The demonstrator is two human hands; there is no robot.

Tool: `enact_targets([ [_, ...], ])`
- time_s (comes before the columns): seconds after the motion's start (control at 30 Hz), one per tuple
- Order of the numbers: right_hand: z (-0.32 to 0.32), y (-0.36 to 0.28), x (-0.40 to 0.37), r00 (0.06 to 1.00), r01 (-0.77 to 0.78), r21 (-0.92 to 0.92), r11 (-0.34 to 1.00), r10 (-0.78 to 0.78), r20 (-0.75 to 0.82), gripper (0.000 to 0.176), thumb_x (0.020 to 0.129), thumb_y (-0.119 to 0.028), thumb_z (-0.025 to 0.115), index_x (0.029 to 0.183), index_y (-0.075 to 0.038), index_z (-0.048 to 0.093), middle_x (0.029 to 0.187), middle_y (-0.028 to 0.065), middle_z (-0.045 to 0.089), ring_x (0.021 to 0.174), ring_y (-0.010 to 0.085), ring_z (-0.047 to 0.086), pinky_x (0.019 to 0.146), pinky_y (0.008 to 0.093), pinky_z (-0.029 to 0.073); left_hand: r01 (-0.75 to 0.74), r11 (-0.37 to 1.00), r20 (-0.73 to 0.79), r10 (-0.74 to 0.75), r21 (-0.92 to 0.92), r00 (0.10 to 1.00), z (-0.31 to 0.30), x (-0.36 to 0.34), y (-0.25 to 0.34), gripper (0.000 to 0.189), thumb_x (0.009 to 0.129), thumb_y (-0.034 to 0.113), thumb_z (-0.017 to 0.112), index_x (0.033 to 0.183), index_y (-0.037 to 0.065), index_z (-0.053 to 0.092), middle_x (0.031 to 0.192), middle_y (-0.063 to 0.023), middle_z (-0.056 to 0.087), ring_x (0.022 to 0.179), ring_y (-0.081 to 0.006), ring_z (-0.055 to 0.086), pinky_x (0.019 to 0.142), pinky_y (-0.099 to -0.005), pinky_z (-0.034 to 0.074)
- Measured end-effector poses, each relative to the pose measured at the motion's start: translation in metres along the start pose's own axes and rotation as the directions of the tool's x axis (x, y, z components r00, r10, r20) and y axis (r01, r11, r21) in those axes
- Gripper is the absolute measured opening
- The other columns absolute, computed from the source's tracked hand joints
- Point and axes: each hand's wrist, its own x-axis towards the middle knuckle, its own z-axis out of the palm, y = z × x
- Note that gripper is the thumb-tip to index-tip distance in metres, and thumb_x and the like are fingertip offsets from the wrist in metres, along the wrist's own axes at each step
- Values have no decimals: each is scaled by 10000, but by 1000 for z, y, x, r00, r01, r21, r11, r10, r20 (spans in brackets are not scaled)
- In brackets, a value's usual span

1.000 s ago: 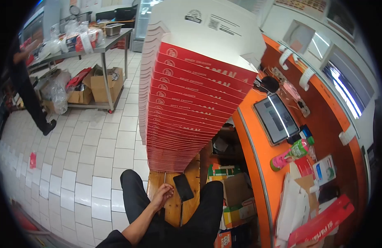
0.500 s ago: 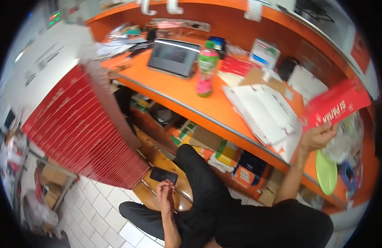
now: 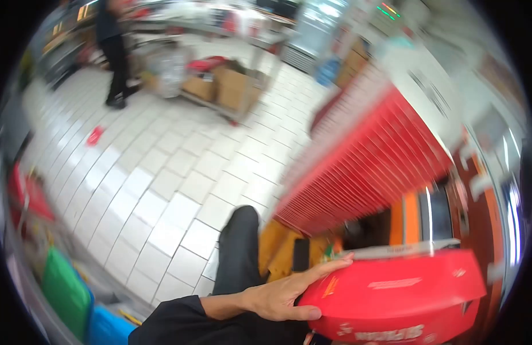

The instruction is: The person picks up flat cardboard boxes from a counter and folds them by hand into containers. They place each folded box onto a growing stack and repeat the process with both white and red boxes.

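Note:
A red carton (image 3: 392, 293) with white lettering sits close in front of me at the lower right, opened into a box shape. My left hand (image 3: 277, 296) comes in from the left and grips the carton's left end, thumb on the near side and fingers along the top edge. My right hand does not show; the carton may cover it. Beyond the carton rises a tall stack of flat red cartons (image 3: 369, 167). A black phone (image 3: 301, 255) lies on a wooden bench (image 3: 274, 247) by the foot of that stack.
An orange table (image 3: 412, 218) holding a tablet (image 3: 440, 213) is at the right. Across the tiled floor (image 3: 180, 184), a person (image 3: 112, 52) stands near a low rack with cardboard boxes (image 3: 234, 89). Green (image 3: 67, 287) and blue (image 3: 108, 326) items are at lower left.
My view has swung left towards the floor. The red carton, earlier held out over the table in my right hand, is now close to me. My left hand has moved from near the phone onto it.

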Motion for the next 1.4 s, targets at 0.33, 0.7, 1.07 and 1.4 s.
enact_targets([
  [0.33, 116, -1, -15, 435, -399, 144, 906, 48, 899, 260, 1003, -157, 501, 1186, 18, 561, 773, 140, 659, 588, 229, 637, 511, 350, 511, 194, 972, -457, -234, -132, 858, -28, -152, -12, 553, 1028, 483, 385, 1290, 8, 492, 1127, -120, 638, 1049, -194, 610, 905, -353, 503],
  [0.7, 124, 91, -68, 39, -991, 118, -62, 710, 703, 475, 954, -173, 599, 1365, -4, 430, 1323, 157, 538, 1187, 268, 562, 966, 403, 479, -570, 797, -811, 193, -198, 552, -66, -186, -51, 506, 977, 277, 482, 1362, -44, 413, 1307, -234, 553, 1199, -345, 573, 1043, -497, 451],
  [1.07, 141, 128, -96, 584, -772, 438, 461, 242, 775, 579, 918, -86, 633, 1429, 19, 381, 1334, 185, 533, 1168, 276, 565, 1011, 377, 437, -694, 710, -915, 189, -123, 356, -79, -113, -62, 540, 857, 227, 534, 1312, -54, 458, 1221, -215, 601, 1136, -332, 610, 1029, -484, 473],
  [1.4, 117, 116, -66, -410, -800, -33, -600, 505, 760, 281, 1008, -155, 500, 1180, 55, 571, 782, 119, 650, 556, 202, 602, 506, 295, 485, -297, 955, -857, 172, 24, 485, -101, -138, -90, 916, 780, 628, 615, 1444, 60, 340, 1380, -157, 481, 1262, -293, 498, 1052, -489, 431],
])
